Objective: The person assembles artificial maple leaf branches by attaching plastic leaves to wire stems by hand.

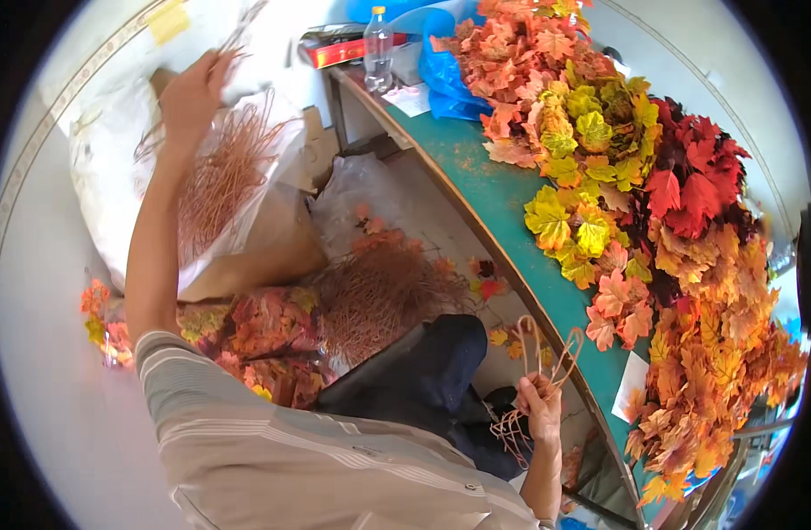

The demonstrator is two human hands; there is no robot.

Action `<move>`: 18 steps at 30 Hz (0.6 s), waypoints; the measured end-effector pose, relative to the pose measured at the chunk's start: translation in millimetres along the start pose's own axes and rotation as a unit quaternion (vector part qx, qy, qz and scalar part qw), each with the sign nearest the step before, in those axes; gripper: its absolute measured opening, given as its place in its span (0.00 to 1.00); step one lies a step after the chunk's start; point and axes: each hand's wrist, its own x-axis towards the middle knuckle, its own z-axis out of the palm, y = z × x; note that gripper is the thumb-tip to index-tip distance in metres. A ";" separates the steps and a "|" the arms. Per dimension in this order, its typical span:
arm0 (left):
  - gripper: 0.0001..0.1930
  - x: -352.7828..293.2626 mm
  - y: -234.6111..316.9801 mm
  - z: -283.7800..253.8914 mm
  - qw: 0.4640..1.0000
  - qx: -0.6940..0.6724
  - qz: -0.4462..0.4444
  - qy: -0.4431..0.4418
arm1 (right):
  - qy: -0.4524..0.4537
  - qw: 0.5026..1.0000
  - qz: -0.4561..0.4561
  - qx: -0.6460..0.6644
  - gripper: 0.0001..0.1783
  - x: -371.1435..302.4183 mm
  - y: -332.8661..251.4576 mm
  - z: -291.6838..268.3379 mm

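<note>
My left hand is raised at the far left, its fingers closed on a few thin brown stems, which are blurred. Below it, a large white sack stands with its mouth spread, and a tangle of reddish-brown stems lies inside. Close to the table's front edge, my right hand is closed round a small bundle of looped brown stems. Their loops stick up above the fist and the thin ends hang below it.
Heaps of orange, yellow-green and red artificial maple leaves cover much of the green table. A clear bottle stands at its far corner. More stems and bagged leaves lie on the floor beside my legs.
</note>
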 end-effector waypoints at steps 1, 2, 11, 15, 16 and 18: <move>0.17 -2.9 -49.9 19.8 0.998 0.067 -0.012 -0.009 | 0.008 1.000 -0.008 0.007 0.08 -0.5 0.6 4.7; 0.20 -15.5 -90.9 34.8 0.995 0.019 -0.065 -0.076 | -0.008 1.000 0.011 -0.028 0.08 -1.9 3.1 8.9; 0.33 -228.5 -206.5 103.6 0.924 0.034 -0.169 -0.340 | 0.031 0.998 0.032 -0.039 0.11 -7.1 4.5 14.2; 0.28 -180.3 -133.4 58.1 0.902 0.104 -0.198 -0.369 | 0.017 0.997 -0.010 -0.072 0.13 6.3 -15.7 18.5; 0.27 -161.8 -112.2 40.7 0.883 0.150 -0.194 -0.401 | 0.004 0.996 -0.027 -0.081 0.13 9.8 -19.5 21.7; 0.27 -138.9 -90.6 31.2 0.897 0.148 -0.172 -0.379 | -0.013 0.995 -0.053 -0.077 0.13 13.0 -23.5 26.8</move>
